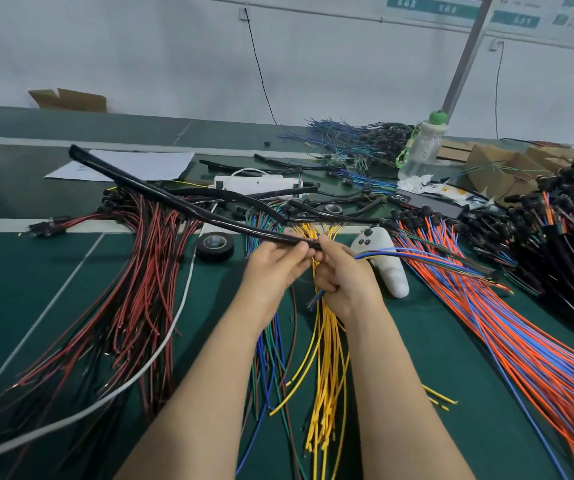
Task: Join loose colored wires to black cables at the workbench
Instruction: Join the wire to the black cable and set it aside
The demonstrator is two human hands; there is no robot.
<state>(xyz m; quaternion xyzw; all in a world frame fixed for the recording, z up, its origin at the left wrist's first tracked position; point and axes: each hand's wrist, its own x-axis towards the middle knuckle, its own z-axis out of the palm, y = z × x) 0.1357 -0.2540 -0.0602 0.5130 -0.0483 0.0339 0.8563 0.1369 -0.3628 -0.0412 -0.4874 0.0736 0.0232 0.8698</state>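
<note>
Black, stiff-looking cable [181, 202] slants up toward the worktop's far left corner; your left hand [275, 268] pinches its near end; your right hand [339, 275] is clenched round a few limp coloured wires [417, 256] meeting it; hold both close to the joint, since the wires likely flop.

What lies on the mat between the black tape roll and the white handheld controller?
In the head view, green-blue wires and yellow wires fan across the mat between tape roll and controller.
</note>
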